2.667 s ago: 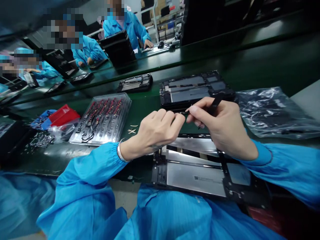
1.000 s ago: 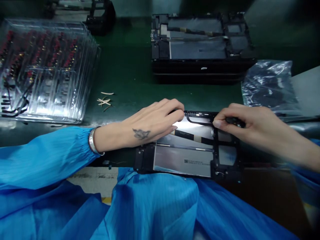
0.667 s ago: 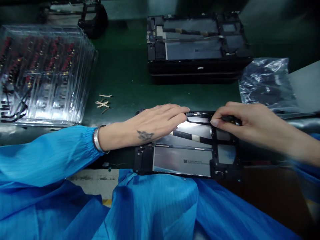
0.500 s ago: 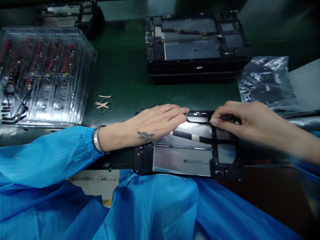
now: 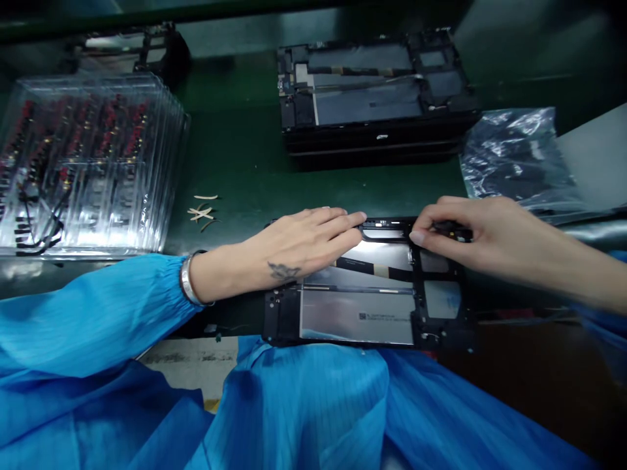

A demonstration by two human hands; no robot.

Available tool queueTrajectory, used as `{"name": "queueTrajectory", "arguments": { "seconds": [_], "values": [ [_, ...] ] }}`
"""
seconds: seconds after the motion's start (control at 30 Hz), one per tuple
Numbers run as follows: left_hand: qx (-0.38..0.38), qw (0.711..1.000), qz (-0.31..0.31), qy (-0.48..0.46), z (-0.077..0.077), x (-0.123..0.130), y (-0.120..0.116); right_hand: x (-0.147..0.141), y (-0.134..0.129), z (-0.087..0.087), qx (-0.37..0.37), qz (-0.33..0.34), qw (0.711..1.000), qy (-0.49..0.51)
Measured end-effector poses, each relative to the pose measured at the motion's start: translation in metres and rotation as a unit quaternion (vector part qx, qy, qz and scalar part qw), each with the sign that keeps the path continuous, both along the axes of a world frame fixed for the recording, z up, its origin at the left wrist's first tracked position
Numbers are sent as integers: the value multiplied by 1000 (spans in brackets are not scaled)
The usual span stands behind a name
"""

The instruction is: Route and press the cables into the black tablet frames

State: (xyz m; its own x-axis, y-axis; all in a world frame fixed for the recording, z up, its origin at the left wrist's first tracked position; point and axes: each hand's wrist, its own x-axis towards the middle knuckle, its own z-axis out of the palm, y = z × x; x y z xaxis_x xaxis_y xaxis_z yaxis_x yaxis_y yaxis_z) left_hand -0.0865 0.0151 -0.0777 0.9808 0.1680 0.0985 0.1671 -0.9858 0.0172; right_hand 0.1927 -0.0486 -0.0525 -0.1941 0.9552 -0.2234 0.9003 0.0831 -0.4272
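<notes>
A black-framed tablet-like device [image 5: 357, 314] lies at the table's front edge, its silvery inner panel and dark taped cable facing up. My left hand [image 5: 313, 245] rests flat across its upper left part, fingers stretched toward the far edge. At the upper right of the frame, my right hand [image 5: 455, 228] is closed in a pinch, thumb against forefinger. Between those fingertips and the frame I cannot make out what is held. A small dark part [image 5: 451, 230] shows beneath the curled fingers of that hand.
Behind the device stands a stack of similar black units [image 5: 377, 104]. Clear plastic trays [image 5: 161, 163] with red and black wired parts are piled at left. Thin pale strips [image 5: 200, 213] lie nearby. A clear plastic bag [image 5: 514, 156] lies at right; another black unit [image 5: 161, 55] sits far left.
The view has shifted slightly, so the background trays and stack appear a little lower. Both hands stay in nearly the same place on the device.
</notes>
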Motion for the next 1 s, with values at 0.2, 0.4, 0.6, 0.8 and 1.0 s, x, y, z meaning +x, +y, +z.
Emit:
{"name": "queueTrajectory", "arguments": {
  "seconds": [0.2, 0.4, 0.6, 0.8, 1.0],
  "values": [
    [9, 1000, 2, 13, 1, 0, 1, 3, 3, -6, 15, 27, 999, 14],
    [35, 999, -17, -7, -4, -1, 4, 4, 4, -7, 24, 33, 999, 18],
    [57, 998, -22, -15, -5, 0, 4, 5, 4, -7, 28, 52, 998, 24],
    [105, 993, -43, -29, 2, 2, 5, 4, 4, -7, 20, 47, 998, 31],
    [194, 976, -81, -51, 4, 13, 0, 5, 4, -7, 27, 37, 998, 37]
  ]
}}
